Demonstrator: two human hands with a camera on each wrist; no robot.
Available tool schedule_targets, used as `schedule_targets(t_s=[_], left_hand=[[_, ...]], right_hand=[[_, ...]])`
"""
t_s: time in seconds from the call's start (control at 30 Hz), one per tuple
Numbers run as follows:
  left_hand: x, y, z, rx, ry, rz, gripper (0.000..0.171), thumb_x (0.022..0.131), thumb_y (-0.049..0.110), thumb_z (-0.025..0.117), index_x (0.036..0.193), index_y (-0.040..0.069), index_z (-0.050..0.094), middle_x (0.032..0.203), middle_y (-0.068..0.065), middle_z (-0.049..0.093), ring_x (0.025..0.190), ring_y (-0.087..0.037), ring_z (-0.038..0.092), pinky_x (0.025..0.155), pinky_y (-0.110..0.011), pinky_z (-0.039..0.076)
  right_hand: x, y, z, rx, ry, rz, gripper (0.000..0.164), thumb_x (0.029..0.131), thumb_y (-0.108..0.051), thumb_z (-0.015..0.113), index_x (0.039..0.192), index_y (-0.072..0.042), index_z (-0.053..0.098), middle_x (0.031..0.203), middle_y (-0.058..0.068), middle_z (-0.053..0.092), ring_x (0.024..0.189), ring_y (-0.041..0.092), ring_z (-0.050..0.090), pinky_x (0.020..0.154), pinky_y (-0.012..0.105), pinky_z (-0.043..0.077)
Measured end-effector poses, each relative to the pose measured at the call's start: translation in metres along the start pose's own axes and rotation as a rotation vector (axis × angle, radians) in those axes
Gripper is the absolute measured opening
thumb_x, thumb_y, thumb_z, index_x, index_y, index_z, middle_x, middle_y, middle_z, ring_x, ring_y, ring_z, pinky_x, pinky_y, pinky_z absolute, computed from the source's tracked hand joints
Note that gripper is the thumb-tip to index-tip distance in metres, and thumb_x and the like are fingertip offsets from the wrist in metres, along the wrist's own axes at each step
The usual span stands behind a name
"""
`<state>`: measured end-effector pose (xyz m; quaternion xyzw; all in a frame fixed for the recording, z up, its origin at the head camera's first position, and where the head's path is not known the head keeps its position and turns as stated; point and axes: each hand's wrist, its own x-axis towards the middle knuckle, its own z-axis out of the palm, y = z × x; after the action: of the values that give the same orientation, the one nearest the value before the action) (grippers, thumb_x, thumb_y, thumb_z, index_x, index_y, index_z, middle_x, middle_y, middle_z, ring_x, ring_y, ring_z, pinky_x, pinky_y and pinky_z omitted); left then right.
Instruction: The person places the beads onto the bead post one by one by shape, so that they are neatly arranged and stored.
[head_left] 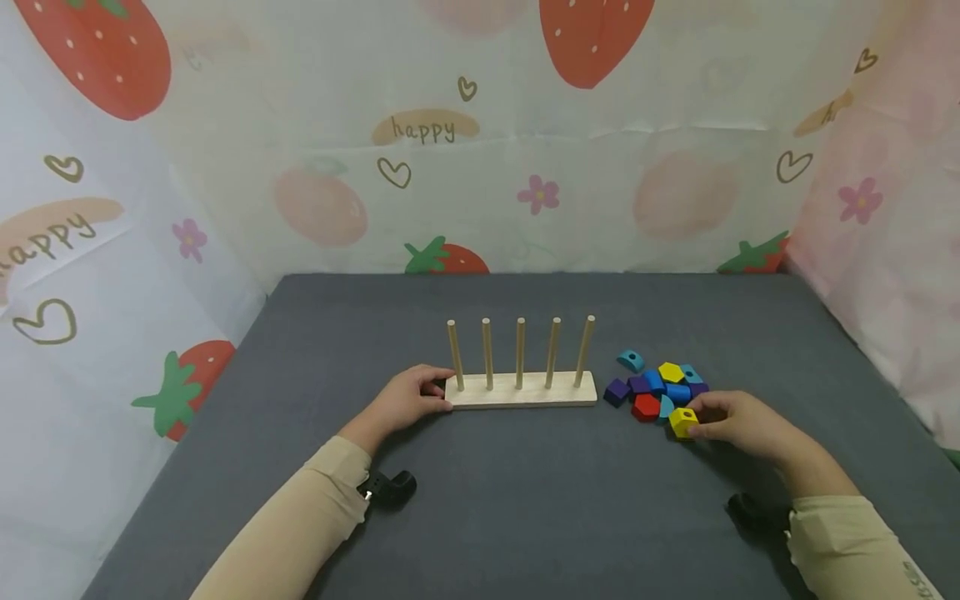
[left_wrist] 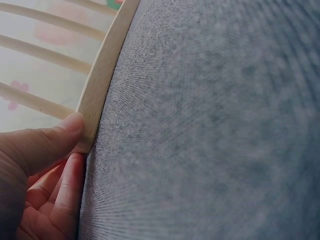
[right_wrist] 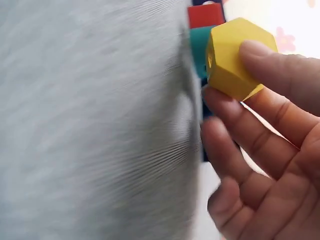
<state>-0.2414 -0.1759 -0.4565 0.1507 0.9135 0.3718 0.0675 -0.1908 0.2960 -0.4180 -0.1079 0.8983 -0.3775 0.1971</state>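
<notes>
My left hand (head_left: 408, 396) grips the left end of a pale wooden peg board (head_left: 525, 400), which has several upright bare pegs. In the left wrist view the thumb (left_wrist: 70, 125) presses on the corner of the wooden base (left_wrist: 100, 85). On the right, my right hand (head_left: 742, 421) pinches a yellow hexagonal block (head_left: 682, 422) with a hole through it. The right wrist view shows this yellow block (right_wrist: 237, 55) tilted between thumb and fingers, in front of the other blocks. Whether it touches the table I cannot tell.
Right of the peg board lies a loose cluster of blocks: a red hexagon (head_left: 646, 407), another yellow hexagon (head_left: 671, 372), a purple block (head_left: 617, 392), blue pieces and a teal arch (head_left: 631, 360). A grey cloth (head_left: 510, 517) covers the table; patterned fabric (head_left: 480, 200) hangs behind.
</notes>
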Motion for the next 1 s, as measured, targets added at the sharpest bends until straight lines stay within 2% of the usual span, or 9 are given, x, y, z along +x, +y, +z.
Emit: schedule_targets(t_s=[0.17, 0.33, 0.5, 0.77, 1.0], left_hand=[[0.0, -0.001, 0.003, -0.006, -0.006, -0.02, 0.051, 0.075, 0.019, 0.076, 0.123, 0.012, 0.059, 0.101, -0.002, 0.059, 0.085, -0.01, 0.057, 0.076, -0.03, 0.046], [0.0, -0.002, 0.004, -0.011, -0.008, -0.012, 0.051, 0.076, 0.019, 0.075, 0.123, 0.012, 0.059, 0.103, -0.003, 0.058, 0.086, -0.01, 0.057, 0.076, -0.03, 0.046], [0.002, -0.002, 0.003, -0.019, -0.001, -0.014, 0.05, 0.075, 0.018, 0.076, 0.122, 0.012, 0.059, 0.102, -0.003, 0.058, 0.085, -0.01, 0.057, 0.076, -0.03, 0.046], [0.003, -0.001, 0.002, -0.011, 0.004, 0.001, 0.051, 0.075, 0.019, 0.076, 0.122, 0.01, 0.059, 0.104, -0.004, 0.059, 0.086, -0.012, 0.058, 0.076, -0.03, 0.046], [0.002, -0.001, 0.002, -0.007, 0.011, 0.005, 0.051, 0.075, 0.018, 0.076, 0.123, 0.01, 0.059, 0.104, -0.005, 0.058, 0.086, -0.012, 0.057, 0.076, -0.03, 0.046]], right_hand=[[-0.001, -0.017, -0.006, 0.003, 0.021, -0.026, 0.033, 0.082, -0.033, 0.067, 0.101, -0.006, 0.062, 0.095, 0.005, 0.063, 0.084, 0.02, 0.054, 0.071, 0.032, 0.047], [-0.003, -0.045, -0.018, -0.026, 0.13, -0.105, 0.035, 0.084, -0.034, 0.065, 0.105, -0.005, 0.062, 0.098, 0.007, 0.064, 0.088, 0.022, 0.059, 0.073, 0.031, 0.049], [0.002, -0.081, -0.033, -0.05, 0.232, -0.149, 0.036, 0.087, -0.036, 0.061, 0.108, -0.006, 0.06, 0.101, 0.011, 0.063, 0.087, 0.022, 0.059, 0.073, 0.028, 0.05], [0.017, -0.125, -0.044, -0.069, 0.291, -0.217, 0.034, 0.088, -0.032, 0.061, 0.111, -0.007, 0.059, 0.106, 0.01, 0.062, 0.09, 0.019, 0.06, 0.077, 0.027, 0.05], [0.034, -0.158, -0.034, -0.043, 0.287, -0.31, 0.03, 0.089, -0.026, 0.06, 0.112, -0.006, 0.059, 0.105, 0.009, 0.06, 0.092, 0.022, 0.059, 0.081, 0.028, 0.049]])
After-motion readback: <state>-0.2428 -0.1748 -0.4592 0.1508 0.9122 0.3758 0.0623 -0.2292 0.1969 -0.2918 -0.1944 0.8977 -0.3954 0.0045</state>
